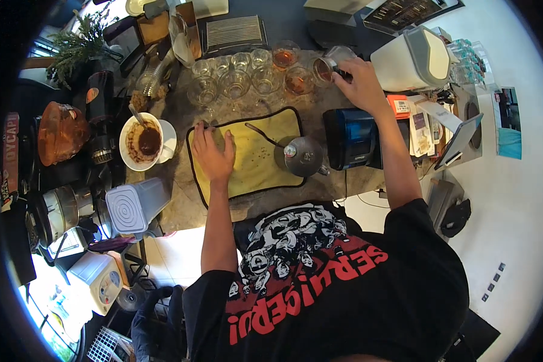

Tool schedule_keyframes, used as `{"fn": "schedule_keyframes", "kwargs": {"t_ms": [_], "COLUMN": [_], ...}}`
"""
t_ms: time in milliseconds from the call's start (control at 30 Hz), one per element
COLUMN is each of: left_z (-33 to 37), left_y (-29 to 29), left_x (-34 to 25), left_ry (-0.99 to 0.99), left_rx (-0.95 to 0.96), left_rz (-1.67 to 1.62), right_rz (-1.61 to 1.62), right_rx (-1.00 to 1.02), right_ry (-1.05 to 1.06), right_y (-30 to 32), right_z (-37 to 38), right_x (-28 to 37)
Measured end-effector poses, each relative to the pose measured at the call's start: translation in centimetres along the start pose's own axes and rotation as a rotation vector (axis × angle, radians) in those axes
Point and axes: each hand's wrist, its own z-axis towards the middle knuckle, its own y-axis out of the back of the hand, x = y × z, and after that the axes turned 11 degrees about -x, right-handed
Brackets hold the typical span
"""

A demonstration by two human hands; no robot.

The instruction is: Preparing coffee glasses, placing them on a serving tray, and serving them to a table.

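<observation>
My left hand [213, 151] lies with spread fingers on a yellow cloth with a black border [241, 181], near its left edge. With my right hand [361, 85] I grip the black handle of a small glass jug [323, 70] at the far side of the counter; dark reddish-brown liquid shows in it. Beside the jug stand two glasses of amber liquid, one nearer [298, 81] and one farther [285, 55]. A gooseneck kettle [306, 158] rests on the cloth's right part, its thin spout pointing far left. Dark specks dot the cloth.
Several clear glasses [234, 83] stand behind the cloth. Left of it is a white cup [140, 142] with brown residue and a spoon. A blue-black machine [350, 139] sits under my right forearm. A lidded plastic container [137, 206] stands at the near left.
</observation>
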Motion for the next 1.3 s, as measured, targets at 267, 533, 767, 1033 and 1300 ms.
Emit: {"fn": "schedule_keyframes", "kwargs": {"t_ms": [267,533,767,1033,1300], "left_z": [-0.4,-0.3,-0.2,-0.2,-0.2], "left_y": [0.0,0.0,-0.2,0.0,-0.1], "left_x": [0.3,0.3,0.4,0.3,0.3], "left_ry": [0.018,0.037,0.019,0.040,0.031], "left_rx": [0.002,0.005,-0.005,0.025,0.007], "left_rz": [0.028,0.014,0.010,0.015,0.028], "right_rz": [0.137,0.362,0.166,0.046,-0.028], "right_rx": [-0.076,-0.054,-0.130,-0.050,-0.084], "right_ry": [-0.064,-0.257,0.112,0.196,0.252], "right_y": [0.2,0.3,-1.9,-3.6,-3.8], "right_z": [0.1,0.7,2.3,2.7,2.8], "right_x": [0.6,2.4,5.1,5.5,5.7]}}
